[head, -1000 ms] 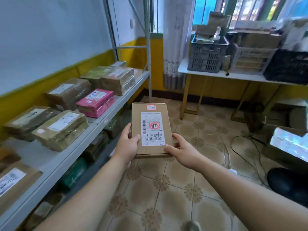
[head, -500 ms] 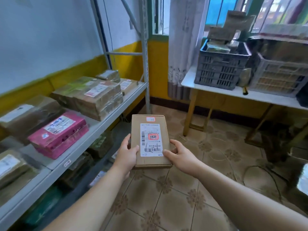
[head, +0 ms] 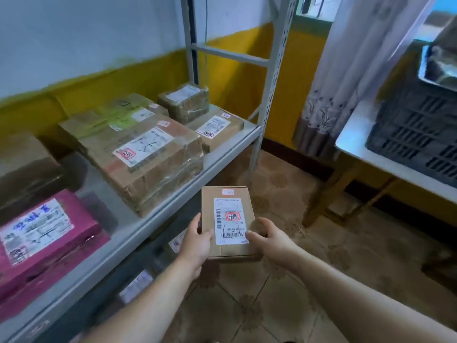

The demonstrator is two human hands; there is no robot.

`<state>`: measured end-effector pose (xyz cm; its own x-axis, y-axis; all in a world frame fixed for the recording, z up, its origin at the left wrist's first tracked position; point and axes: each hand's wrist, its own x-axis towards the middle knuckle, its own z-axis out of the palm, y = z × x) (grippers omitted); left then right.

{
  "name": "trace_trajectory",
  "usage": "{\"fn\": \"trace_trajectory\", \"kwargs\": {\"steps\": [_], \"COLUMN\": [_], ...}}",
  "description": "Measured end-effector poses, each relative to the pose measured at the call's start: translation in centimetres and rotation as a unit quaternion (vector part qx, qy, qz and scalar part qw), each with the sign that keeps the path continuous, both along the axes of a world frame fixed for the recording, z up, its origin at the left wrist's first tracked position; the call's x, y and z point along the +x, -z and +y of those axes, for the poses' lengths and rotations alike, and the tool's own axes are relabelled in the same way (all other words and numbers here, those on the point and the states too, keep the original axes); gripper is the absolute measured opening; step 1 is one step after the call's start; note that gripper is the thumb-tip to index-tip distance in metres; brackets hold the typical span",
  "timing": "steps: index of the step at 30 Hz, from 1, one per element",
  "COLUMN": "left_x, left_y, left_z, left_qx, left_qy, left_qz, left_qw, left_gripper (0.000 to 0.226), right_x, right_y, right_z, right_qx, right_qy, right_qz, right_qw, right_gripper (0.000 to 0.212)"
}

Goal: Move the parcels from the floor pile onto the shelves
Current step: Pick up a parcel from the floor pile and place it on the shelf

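Holding the box (head: 228, 219) over the tiled floor (head: 247, 305), just beside the shelf (head: 128, 231) edge, we gripped it with both hands: left hand (head: 196, 246) curled round its left side, right hand (head: 272, 240) round its right. A pink parcel (head: 47, 233) and a taped carton (head: 146, 154) lay on the shelf.

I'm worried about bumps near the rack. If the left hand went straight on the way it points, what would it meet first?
Probably the rack's grey front post, beyond the small box that the left hand grips. Depth is unclear, so it may pass beside it.
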<state>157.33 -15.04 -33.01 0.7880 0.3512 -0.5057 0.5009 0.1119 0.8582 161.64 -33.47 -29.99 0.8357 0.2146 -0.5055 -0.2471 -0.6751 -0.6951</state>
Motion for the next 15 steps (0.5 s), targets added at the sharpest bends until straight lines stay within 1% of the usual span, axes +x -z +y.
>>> {"fn": "trace_trajectory", "kwargs": {"steps": [3, 6, 9, 11, 15], "left_x": [3.6, 7.2, 11.1, 13.6, 17.9], "left_y": [1.8, 3.6, 6.4, 8.5, 14.0], "left_z": [-0.3, -1.4, -3.1, -4.2, -6.0], "left_qx": [-0.012, 0.010, 0.019, 0.025, -0.011], "left_qy": [-0.039, -0.056, -0.073, -0.117, -0.208], "left_qz": [0.028, 0.034, 0.044, 0.058, 0.104], "left_qw": [0.999, 0.998, 0.996, 0.991, 0.972], "left_gripper": [0.053, 0.049, 0.052, 0.053, 0.058], "right_x": [5.1, 10.9, 17.2, 21.1, 27.2], "right_y": [1.8, 4.5, 7.7, 10.0, 15.7], "right_z": [0.3, 0.6, 0.3, -0.1, -0.8], "right_qx": [-0.022, -0.048, -0.059, -0.057, -0.039], "right_qy": [-0.043, -0.101, -0.152, -0.187, -0.221], "right_qz": [0.022, 0.041, 0.045, 0.045, 0.071], "right_qw": [0.999, 0.993, 0.986, 0.980, 0.972], "right_gripper": [0.070, 0.068, 0.055, 0.052, 0.055]}}
